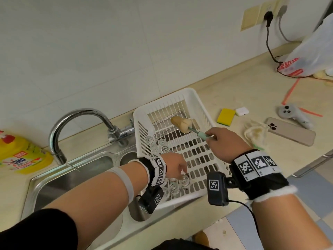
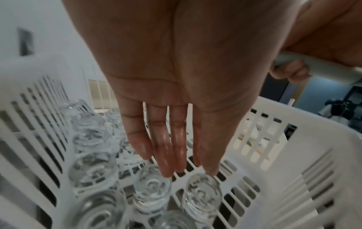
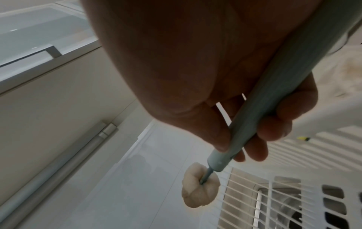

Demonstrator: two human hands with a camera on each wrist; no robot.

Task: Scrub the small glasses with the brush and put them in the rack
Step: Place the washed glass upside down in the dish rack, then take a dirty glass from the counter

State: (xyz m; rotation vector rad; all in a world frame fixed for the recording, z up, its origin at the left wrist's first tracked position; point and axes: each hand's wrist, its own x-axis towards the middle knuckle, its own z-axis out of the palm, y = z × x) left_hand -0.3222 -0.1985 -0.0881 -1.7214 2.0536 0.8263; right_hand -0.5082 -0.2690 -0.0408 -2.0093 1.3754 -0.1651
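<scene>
Both hands are over a white slotted rack that sits on a pale surface, partly over a steel sink. Reaching down into the near left corner of the rack, the left hand has its fingers straight and loosely together, holding nothing, with the tips just above the small glasses. These clear glasses stand crowded along the rack's left wall and near corner. Over the rack's right side, the right hand has its fingers curled round the pale green handle of the brush, whose cream sponge head points toward the rack's far end. A curved tap stands behind the sink, a yellow detergent bottle to its left. A yellow sponge and a phone lie to the rack's right.
</scene>
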